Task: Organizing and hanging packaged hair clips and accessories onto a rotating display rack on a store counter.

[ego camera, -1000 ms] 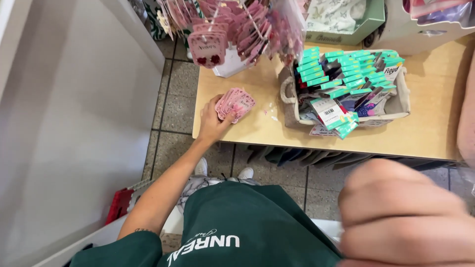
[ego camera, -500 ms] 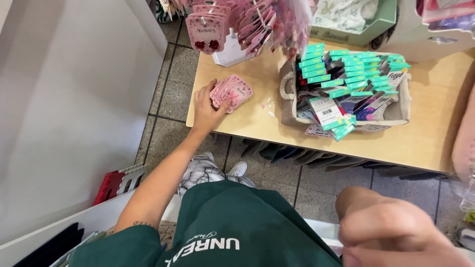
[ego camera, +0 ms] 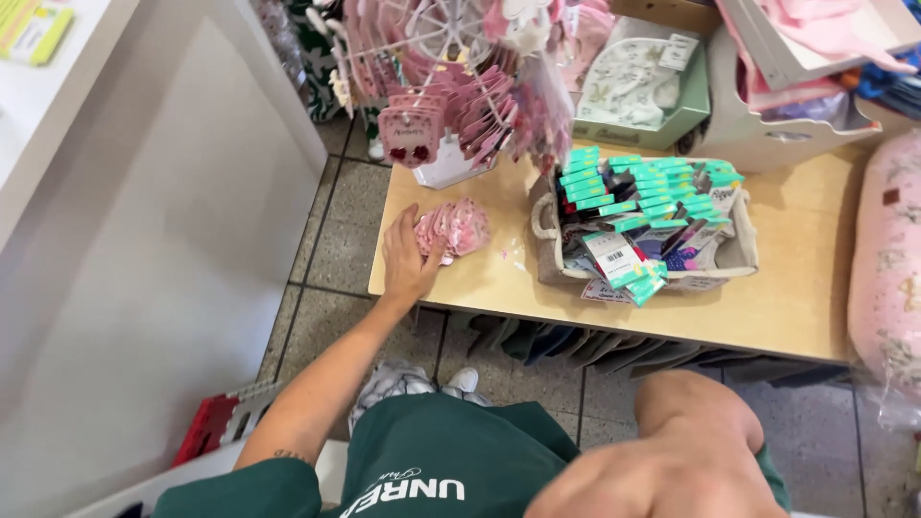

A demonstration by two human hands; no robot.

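Left hand (ego camera: 408,257) flat, fingers spread on pink cards (ego camera: 453,228) near wooden table (ego camera: 796,297) left edge. Right hand (ego camera: 672,460) close to camera, curled into empty fist. Basket (ego camera: 739,257) of packets beside.

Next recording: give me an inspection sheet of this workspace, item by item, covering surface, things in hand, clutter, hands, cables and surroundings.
Surface: light wooden table, small white scraps near the cards.
Things in hand: fanned stack of pink cards lying flat near the table's left edge.
Clutter: fabric basket packed with teal-topped packets; rotating rack of pink cards; green box behind.
Hands: left hand rests flat on the table, fingers touching the pink stack; right hand is a blurred fist close to the camera, holding nothing visible.
Cables: nothing seen.
Surroundings: tiled floor, white counter at left, pink cushion at right.
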